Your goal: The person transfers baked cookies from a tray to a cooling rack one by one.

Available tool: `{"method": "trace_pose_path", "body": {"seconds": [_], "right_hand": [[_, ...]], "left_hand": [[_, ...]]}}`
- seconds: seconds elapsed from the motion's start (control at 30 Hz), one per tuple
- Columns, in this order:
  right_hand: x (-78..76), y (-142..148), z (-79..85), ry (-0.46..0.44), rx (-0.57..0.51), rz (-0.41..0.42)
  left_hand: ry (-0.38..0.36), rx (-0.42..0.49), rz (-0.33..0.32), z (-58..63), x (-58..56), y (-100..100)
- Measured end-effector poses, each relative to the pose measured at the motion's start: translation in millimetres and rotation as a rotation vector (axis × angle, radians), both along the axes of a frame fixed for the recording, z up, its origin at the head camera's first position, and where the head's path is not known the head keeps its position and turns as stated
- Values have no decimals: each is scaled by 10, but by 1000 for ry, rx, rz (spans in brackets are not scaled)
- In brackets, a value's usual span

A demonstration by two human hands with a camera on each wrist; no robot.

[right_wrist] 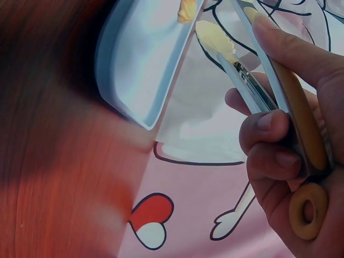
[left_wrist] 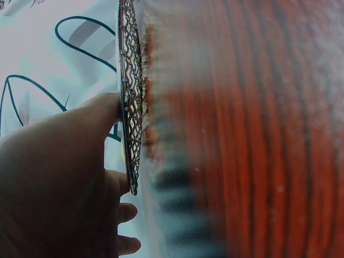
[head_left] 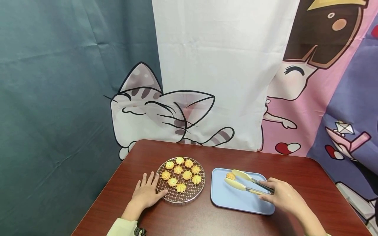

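Observation:
My right hand (head_left: pixel 284 194) grips a pair of tongs (head_left: pixel 251 189) with cream-coloured tips, its fingers curled round the handles in the right wrist view. The tips are spread apart above a blue tray (head_left: pixel 242 201), close to a swirled cookie (head_left: pixel 230 176) at its far left. Whether they touch the cookie I cannot tell. On the left, my left hand (head_left: pixel 146 192) rests with fingers spread at the edge of a round wire rack (head_left: pixel 189 198). Several piped cookies (head_left: pixel 187 175) lie on that rack. The left wrist view shows the hand (left_wrist: pixel 70 161) against the rim.
Rack and tray stand side by side on a dark red wooden table (head_left: pixel 203 218), with a strip of bare wood between them. Behind the table's far edge hangs a cartoon-printed curtain (head_left: pixel 224 75).

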State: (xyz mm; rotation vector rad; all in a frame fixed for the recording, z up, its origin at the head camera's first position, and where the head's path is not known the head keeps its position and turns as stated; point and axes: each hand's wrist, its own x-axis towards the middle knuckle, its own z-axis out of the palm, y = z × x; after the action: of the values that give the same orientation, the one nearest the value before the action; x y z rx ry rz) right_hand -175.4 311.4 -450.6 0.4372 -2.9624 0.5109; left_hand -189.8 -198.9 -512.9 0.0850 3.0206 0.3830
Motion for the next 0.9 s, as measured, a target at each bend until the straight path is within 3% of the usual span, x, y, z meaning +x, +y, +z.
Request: {"method": "trace_pose_path", "body": {"seconds": [0.9], "right_hand": [[-85,4,-147,6,24,-13]], "left_hand": [[-1,-9,2,-33,-10,-10]]}}
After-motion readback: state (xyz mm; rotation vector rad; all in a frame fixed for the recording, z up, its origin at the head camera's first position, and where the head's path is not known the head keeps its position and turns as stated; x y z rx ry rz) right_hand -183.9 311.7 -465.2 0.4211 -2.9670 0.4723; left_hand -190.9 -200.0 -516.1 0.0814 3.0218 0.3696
